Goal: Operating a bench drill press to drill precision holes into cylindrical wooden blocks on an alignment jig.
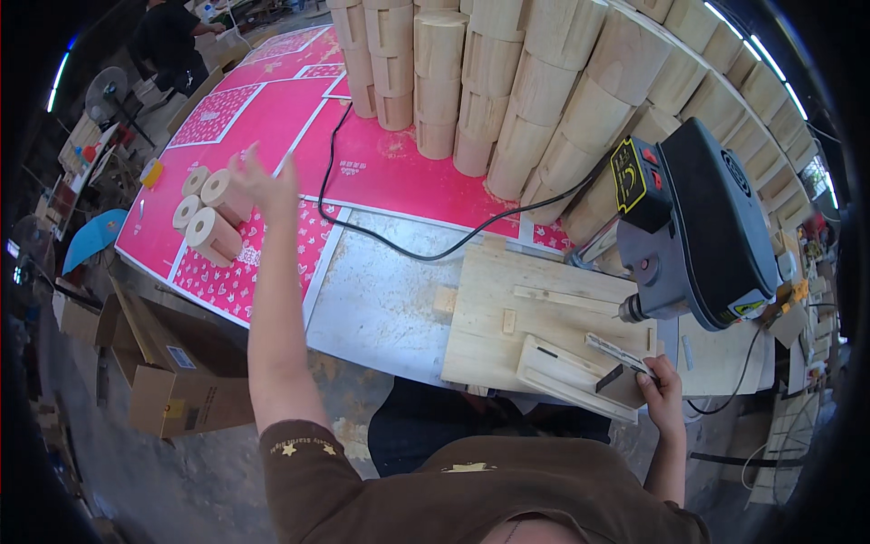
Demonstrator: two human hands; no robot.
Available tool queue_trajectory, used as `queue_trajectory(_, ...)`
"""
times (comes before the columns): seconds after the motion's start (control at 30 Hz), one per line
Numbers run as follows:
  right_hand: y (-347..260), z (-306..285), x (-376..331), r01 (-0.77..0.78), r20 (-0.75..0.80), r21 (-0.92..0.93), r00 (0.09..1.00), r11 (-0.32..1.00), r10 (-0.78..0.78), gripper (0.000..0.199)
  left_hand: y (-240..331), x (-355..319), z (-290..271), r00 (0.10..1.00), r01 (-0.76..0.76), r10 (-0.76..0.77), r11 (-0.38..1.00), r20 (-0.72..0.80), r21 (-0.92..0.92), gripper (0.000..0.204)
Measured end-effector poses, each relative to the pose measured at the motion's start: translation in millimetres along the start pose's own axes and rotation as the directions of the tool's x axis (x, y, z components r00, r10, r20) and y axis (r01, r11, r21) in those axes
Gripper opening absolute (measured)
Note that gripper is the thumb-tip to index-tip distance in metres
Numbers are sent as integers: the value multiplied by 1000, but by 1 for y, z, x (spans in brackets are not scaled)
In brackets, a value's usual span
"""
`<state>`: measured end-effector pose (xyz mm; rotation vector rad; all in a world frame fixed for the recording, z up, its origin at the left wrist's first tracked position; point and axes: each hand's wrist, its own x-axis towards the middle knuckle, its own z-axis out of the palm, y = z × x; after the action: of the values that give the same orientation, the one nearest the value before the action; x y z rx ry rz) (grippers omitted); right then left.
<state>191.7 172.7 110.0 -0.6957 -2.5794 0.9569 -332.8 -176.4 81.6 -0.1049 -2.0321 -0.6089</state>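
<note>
My left hand [265, 186] reaches out over the pink-covered table, fingers spread and slightly blurred, with nothing visible in them. Just beyond and left of it stand several pale wooden cylinders with holes in their tops, the closest a wooden cylinder [214, 238]. My right hand [662, 392] is closed around the end of a dark block [623, 387] on a wooden jig [562, 370], beside a pale slotted strip [616, 352]. Part of its grip is hidden. A grey and black bench drill [720, 227] stands over a wooden board [485, 317], its chuck [630, 309] above the jig side.
Tall stacks of wooden cylinders [438, 86] line the table's far side. A black cable [412, 254] crosses the tabletop to the drill. An open cardboard box [186, 394] sits on the floor at left. Another person [168, 41] works at the far left.
</note>
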Motion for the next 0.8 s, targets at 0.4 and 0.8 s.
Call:
queue_trajectory(0.4, -8, 2, 4, 96, -26, -135, 995, 986, -100, 21, 210, 63, 118, 831, 312, 131, 695, 541, -648, 97)
queue_trajectory(0.8, -14, -3, -6, 150, -6, -148, 988, 978, -153, 22, 180, 40, 62, 855, 505, -50, 304, 516, -808, 95)
